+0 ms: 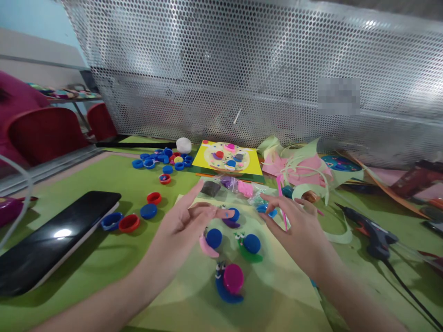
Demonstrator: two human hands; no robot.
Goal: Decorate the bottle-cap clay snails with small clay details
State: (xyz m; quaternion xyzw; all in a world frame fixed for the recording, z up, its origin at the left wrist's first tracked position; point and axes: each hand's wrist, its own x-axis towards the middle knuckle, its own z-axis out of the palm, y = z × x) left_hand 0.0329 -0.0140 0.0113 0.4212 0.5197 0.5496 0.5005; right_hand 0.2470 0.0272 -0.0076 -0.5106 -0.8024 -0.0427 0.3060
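My left hand (188,216) hovers over the pale work sheet (194,295), fingers stretched out, with a small blue speck on one fingertip. My right hand (297,223) is opposite, thumb and index finger curved with a gap between their tips. A thin pink stick (279,184) shows above and through that gap; I cannot tell if the hand touches it. Below lie clay snails with bottle-cap shells: a purple one (231,224) partly behind my left fingertip, a pink one (209,249), a green one (251,251) and a blue one with a magenta cap (233,279).
Bagged clay (245,188) lies beyond the snails, before a decorated yellow card (199,161). Blue and red caps (148,211) are scattered left, beside a phone (62,235). Paper scraps (297,168) and a glue gun (372,233) with its cord are right. A perforated metal panel (221,69) stands behind.
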